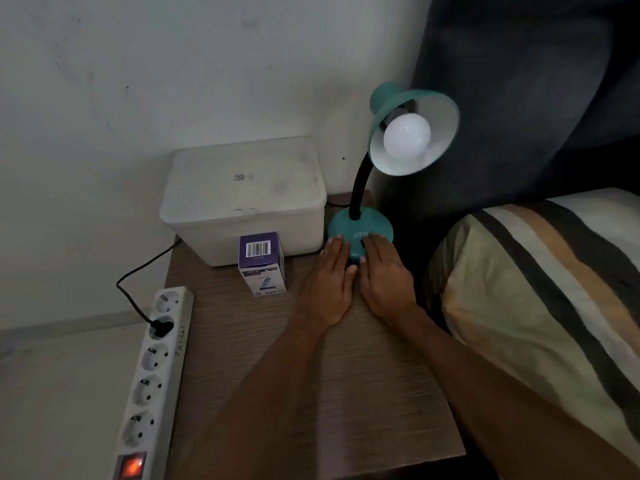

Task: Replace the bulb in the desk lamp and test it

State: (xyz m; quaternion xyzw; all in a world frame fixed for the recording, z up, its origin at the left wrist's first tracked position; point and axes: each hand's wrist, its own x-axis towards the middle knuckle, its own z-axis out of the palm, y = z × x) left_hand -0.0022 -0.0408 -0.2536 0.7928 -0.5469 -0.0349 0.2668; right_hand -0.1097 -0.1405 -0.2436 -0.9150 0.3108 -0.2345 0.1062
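Lamp (pixel 360 233) stands at the far right of the table (pixel 311 375), teal base down, black neck rising up and right to the shade (pixel 415 126). Shade mouth faces near. Bulb (pixel 407 136) is seated in it, white, and looks faintly lit at most; can't tell for sure in this dim light.

Both hands lie flat at the near edge of the base. Left hand (pixel 329 282): fingers straight and together, tips resting on the near-left of the base. Right hand (pixel 381 278): fingers straight, slightly apart, lying on the near-right of the base. Neither hand grips anything.

Key relation: a dark spot, probably the switch (pixel 362 243), sits on the base top between the two hands, just far of the right thumb and beside the right index finger. Right hand is the nearer one. Judgement: bulb swap looks done, this is the test step; right hand presses the switch while left steadies the base.

Plug (pixel 160 326) is in the power strip (pixel 152 375) at the near left, strip's rocker (pixel 131 466) glowing orange, so power looks on. Cord (pixel 138 271) runs far behind the bin (pixel 242 202). Bulb box (pixel 262 263) stands just left of the left hand, in front of the bin. Striped pillow (pixel 536 289) at right.
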